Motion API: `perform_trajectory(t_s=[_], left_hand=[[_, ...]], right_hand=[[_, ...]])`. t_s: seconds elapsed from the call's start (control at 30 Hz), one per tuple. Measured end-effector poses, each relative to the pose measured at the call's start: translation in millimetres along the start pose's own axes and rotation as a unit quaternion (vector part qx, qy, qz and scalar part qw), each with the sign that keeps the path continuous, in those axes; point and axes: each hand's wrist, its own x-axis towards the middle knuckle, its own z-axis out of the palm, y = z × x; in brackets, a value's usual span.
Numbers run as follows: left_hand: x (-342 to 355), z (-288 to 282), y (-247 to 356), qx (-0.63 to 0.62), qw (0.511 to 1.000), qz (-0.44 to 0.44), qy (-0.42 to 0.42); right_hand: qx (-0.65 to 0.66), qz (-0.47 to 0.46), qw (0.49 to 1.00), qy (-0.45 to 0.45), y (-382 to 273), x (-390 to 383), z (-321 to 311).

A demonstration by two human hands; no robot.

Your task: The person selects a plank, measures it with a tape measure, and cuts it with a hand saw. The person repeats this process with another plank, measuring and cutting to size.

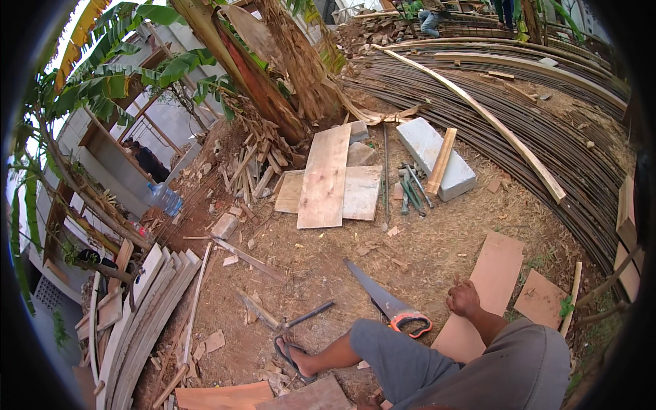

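Note:
My right hand (463,298), its fingers curled closed, rests on a long pinkish-brown board (495,263) on the ground; whatever it may hold is hidden. At the bottom edge, my left hand (374,400) is mostly hidden by my leg. A handsaw (383,297) with an orange and black handle lies beside the board. Just left of the saw are a hammer (260,307) and a dark bar (311,313) by my sandalled foot (297,359). A smaller square board (538,296) lies to the right.
Ahead lie stacked boards (321,178), green-handled tools (410,191) and a pale block (430,150). Long steel bars (560,137) curve along the right. Concrete strips (157,307) lie left. Banana trunks (260,82) rise behind. Other people stand at the building (147,160) and at the top right (430,20).

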Motion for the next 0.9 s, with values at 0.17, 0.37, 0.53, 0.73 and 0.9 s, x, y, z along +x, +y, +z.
perform_trajectory(t_s=[0.17, 0.37, 0.53, 0.73, 0.9], left_hand=[[9, -6, 2, -0.009, 1.000, 0.007, -0.011], [26, -38, 4, -0.004, 1.000, -0.004, 0.017], [40, -69, 6, 0.000, 0.999, -0.018, 0.046], [55, -91, 12, 0.004, 0.998, -0.030, 0.063], [63, -98, 15, 0.002, 0.997, -0.037, 0.069]], right_hand=[[-0.015, 0.003, 1.000, -0.003, -5, 1, -3], [-0.046, -0.015, 0.999, 0.007, -5, 2, 1], [-0.046, -0.046, 0.996, 0.066, -4, 2, 5], [-0.053, -0.048, 0.995, 0.067, -1, 3, 10], [-0.055, -0.069, 0.990, 0.112, 1, 3, 13]])
